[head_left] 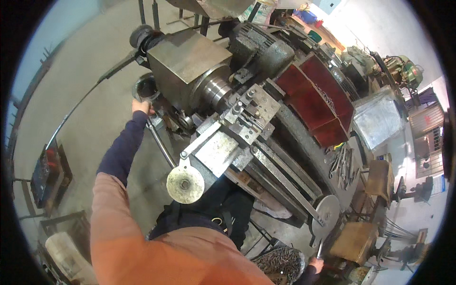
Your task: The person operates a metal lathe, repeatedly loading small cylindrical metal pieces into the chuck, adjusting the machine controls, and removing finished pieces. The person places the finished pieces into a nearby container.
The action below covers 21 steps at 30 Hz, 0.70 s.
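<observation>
My left hand is closed round the upper end of a long metal lever, beside a dark round cup. The lever runs down to a pale metal disc on the near side of a small lathe. At the lower right, my right hand grips the short handle under a second, larger disc. Between the hands lie the bright spindle nose and a bolted tool block. Whether a workpiece sits at the spindle I cannot make out.
Behind the lathe are an oily motor and a dark red tray. Several wrenches lie farther right. A container of small metal pieces stands near my right arm. A stool is at the lower left.
</observation>
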### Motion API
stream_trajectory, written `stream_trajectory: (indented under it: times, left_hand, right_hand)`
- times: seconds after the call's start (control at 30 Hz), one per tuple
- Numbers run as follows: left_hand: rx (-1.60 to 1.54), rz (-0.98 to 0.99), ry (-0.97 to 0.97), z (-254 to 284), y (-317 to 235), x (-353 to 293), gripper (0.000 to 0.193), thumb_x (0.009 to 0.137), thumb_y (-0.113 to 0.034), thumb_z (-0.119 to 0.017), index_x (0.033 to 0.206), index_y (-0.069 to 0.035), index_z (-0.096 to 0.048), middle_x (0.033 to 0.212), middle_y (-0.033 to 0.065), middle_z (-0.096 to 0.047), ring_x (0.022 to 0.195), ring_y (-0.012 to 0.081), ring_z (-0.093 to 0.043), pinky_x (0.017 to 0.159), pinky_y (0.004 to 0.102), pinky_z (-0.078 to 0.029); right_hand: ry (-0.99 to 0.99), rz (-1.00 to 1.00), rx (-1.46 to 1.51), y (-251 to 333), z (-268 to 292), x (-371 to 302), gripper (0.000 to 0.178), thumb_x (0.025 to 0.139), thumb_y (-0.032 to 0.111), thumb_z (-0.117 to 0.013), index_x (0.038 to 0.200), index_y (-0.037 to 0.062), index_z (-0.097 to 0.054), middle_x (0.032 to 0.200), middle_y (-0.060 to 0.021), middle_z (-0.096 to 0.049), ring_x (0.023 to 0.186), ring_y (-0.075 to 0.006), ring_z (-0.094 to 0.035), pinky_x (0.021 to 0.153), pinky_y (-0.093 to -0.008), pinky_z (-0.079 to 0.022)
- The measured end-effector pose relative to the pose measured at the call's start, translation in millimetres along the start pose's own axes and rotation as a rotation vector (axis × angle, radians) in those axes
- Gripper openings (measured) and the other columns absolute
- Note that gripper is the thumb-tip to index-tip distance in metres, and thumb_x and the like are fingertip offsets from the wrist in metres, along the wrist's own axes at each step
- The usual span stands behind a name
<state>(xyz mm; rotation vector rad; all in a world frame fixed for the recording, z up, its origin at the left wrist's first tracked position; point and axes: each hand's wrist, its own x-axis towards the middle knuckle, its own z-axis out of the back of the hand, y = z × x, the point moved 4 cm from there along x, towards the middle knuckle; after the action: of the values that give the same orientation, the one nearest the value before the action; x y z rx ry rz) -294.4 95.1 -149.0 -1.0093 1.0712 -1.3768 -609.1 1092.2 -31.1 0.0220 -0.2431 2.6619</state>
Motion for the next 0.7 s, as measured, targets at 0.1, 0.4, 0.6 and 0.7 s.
stream_trajectory:
  times: [0.1,0.4,0.6,0.7]
  left_hand:
    - [0.033,0.004,0.026,-5,-9,2,0.027,0.067,0.001,-0.053,0.086,0.015,-0.038,0.062,0.0192,-0.058,0.043,0.0257,-0.060,0.038,0.0350,-0.050]
    - [-0.192,0.211,0.178,20,-35,-20,0.020,0.071,-0.003,-0.054,0.087,0.007,-0.045,0.068,0.0183,-0.057,0.051,0.0259,-0.059,0.043,0.0359,-0.051]
    - [-0.240,0.315,0.350,17,-50,-29,0.029,0.080,-0.018,-0.059,0.094,0.003,-0.044,0.075,0.0209,-0.058,0.055,0.0292,-0.060,0.045,0.0373,-0.052]
    - [-0.585,0.283,0.200,38,-22,-3,0.042,0.084,-0.037,-0.059,0.097,0.001,-0.046,0.080,0.0234,-0.060,0.062,0.0318,-0.062,0.046,0.0371,-0.051]
  right_hand:
    - [-0.024,0.042,-0.137,0,-9,63,0.035,0.068,0.032,-0.059,0.087,0.0023,-0.063,0.090,-0.0185,-0.064,0.089,-0.0331,-0.062,0.076,-0.0429,-0.050]
    - [-0.015,0.098,-0.119,21,-1,102,0.029,0.074,0.026,-0.055,0.089,0.0023,-0.062,0.096,-0.0189,-0.063,0.095,-0.0343,-0.060,0.084,-0.0414,-0.046]
    - [0.034,0.040,-0.069,16,-1,75,0.034,0.072,0.025,-0.055,0.098,0.0040,-0.062,0.098,-0.0182,-0.063,0.096,-0.0341,-0.060,0.084,-0.0422,-0.046]
    - [0.057,-0.050,-0.027,25,12,44,0.043,0.068,0.022,-0.057,0.108,0.0058,-0.059,0.105,-0.0177,-0.061,0.100,-0.0337,-0.057,0.087,-0.0415,-0.044]
